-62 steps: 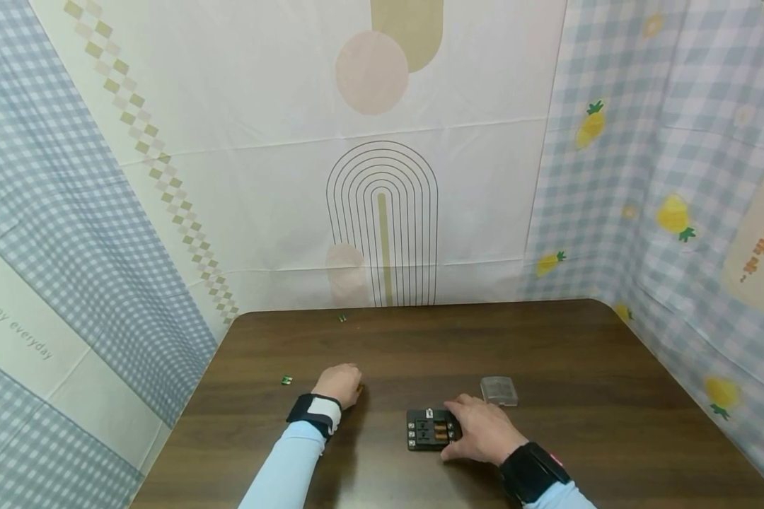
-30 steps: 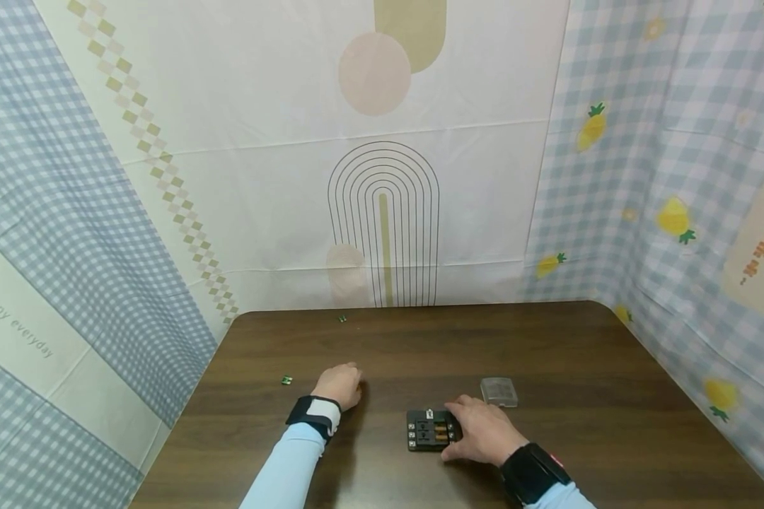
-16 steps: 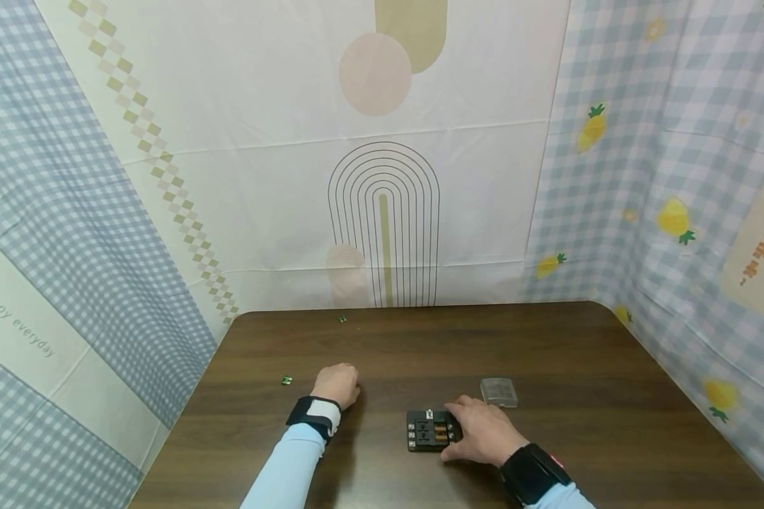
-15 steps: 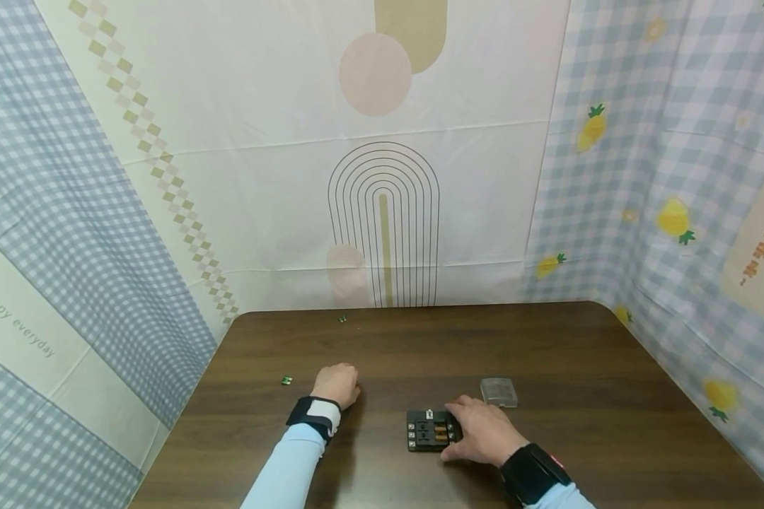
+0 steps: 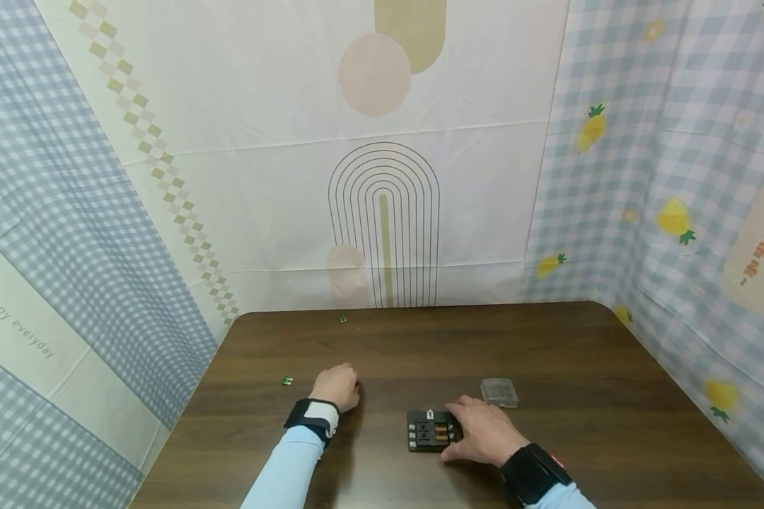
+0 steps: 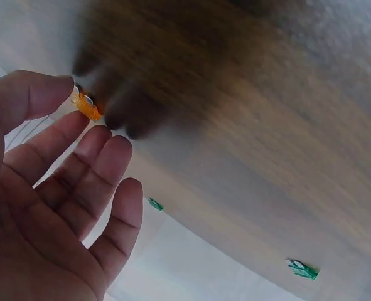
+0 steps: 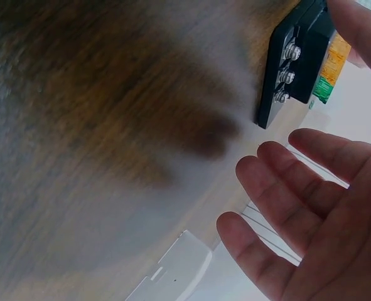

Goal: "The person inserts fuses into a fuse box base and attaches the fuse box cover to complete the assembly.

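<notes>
My left hand (image 5: 335,388) is low over the brown table, left of the middle. In the left wrist view its thumb and index fingertip pinch an orange blade fuse (image 6: 86,105); the other fingers are loosely bent. A black fuse box (image 5: 428,430) lies in front of my right hand (image 5: 482,431), whose thumb and fingers spread around its right end. In the right wrist view the thumb overlaps the box, and the fingers stay loose with a small gap to it. Orange fuses (image 7: 334,59) and a green fuse (image 7: 324,89) sit in the box.
A green blade fuse (image 5: 286,381) lies left of the left hand, and another green fuse (image 5: 342,319) near the table's back edge. A clear plastic cover (image 5: 499,392) lies behind the right hand. Patterned cloth (image 5: 382,212) hangs behind the wooden table (image 5: 547,346).
My left hand has shifted slightly left; the orange bit at its fingertips two seconds ago is now hidden in the head view. My right hand and the fuse box stay in place.
</notes>
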`<state>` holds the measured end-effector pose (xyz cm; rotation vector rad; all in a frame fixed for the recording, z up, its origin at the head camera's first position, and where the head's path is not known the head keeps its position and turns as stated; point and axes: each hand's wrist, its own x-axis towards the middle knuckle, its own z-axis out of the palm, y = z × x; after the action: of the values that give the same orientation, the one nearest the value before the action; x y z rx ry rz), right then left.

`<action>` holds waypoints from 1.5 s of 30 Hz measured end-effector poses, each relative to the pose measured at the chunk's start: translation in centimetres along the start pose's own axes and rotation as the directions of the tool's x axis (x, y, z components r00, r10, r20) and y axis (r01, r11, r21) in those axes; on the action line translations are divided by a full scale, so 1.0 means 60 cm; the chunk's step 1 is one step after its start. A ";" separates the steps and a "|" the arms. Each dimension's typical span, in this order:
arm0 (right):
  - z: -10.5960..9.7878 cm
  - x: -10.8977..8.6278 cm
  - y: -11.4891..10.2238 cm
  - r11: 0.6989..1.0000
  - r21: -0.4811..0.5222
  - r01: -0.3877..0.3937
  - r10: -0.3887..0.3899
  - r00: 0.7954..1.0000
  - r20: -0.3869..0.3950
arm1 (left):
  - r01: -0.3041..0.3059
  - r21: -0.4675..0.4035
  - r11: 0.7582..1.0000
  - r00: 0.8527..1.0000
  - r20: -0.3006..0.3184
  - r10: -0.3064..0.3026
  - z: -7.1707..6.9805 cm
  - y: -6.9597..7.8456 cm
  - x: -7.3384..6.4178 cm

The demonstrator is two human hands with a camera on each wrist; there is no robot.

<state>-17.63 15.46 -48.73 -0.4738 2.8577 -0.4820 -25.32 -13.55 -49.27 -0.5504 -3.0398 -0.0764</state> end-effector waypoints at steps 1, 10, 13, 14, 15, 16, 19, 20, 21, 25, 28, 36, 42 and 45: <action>0.000 0.000 0.000 1.000 0.001 -0.001 0.001 1.000 0.001 | -0.008 0.003 1.000 1.000 -0.004 0.008 0.000 0.000 -0.001; 0.000 0.001 0.001 1.000 0.000 -0.005 0.005 1.000 0.004 | -0.005 0.043 0.999 1.000 -0.028 0.006 -0.003 0.003 -0.002; 0.000 0.001 0.001 1.000 -0.001 -0.008 0.008 1.000 0.004 | 0.002 0.048 0.999 0.999 -0.042 0.001 -0.003 0.005 -0.003; -0.001 0.001 0.001 1.000 -0.001 -0.007 0.007 1.000 0.003 | 0.004 0.049 0.999 0.999 -0.047 -0.002 -0.003 0.005 -0.003; -0.001 0.001 0.001 1.000 -0.002 -0.006 0.006 1.000 0.003 | 0.006 0.048 0.999 0.999 -0.051 -0.004 -0.003 0.005 -0.003; -0.001 0.001 0.000 1.000 -0.003 -0.004 0.004 1.000 0.001 | 0.010 0.048 0.999 0.998 -0.056 -0.007 -0.003 0.005 -0.003; -0.001 0.001 0.000 1.000 -0.004 0.002 -0.002 1.000 -0.002 | 0.015 0.048 0.999 0.997 -0.073 -0.011 0.000 0.005 -0.002; -0.001 0.001 0.000 1.000 -0.004 0.003 -0.003 1.000 -0.002 | 0.018 0.050 0.999 0.997 -0.074 -0.014 0.001 0.004 -0.001; -0.001 0.001 -0.001 1.000 -0.004 0.004 -0.004 1.000 -0.002 | 0.020 0.051 0.998 0.997 -0.076 -0.016 0.001 0.004 -0.001; 0.000 0.001 0.000 1.000 -0.003 0.013 -0.013 1.000 -0.008 | 0.029 0.051 0.998 0.997 -0.067 -0.026 0.002 0.005 0.000; 0.001 0.001 0.000 1.000 -0.004 0.020 -0.020 1.000 -0.010 | 0.036 0.039 0.999 0.998 -0.053 -0.034 0.001 0.005 -0.001; -0.002 0.000 -0.001 1.000 -0.007 0.017 -0.017 1.000 -0.006 | 0.057 0.000 0.998 0.998 -0.034 -0.057 0.002 0.003 0.002; -0.003 -0.002 -0.002 1.000 -0.009 0.023 -0.023 1.000 -0.016 | 0.073 -0.033 0.997 0.997 -0.003 -0.073 0.001 0.003 0.004; -0.004 -0.002 -0.002 1.000 -0.007 0.025 -0.025 1.000 -0.018 | 0.068 -0.034 0.997 0.998 -0.005 -0.068 0.001 0.003 0.004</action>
<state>-17.54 15.44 -48.43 -0.5097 2.8746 -0.4827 -25.50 -13.31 -49.29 -0.4481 -3.0562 -0.1320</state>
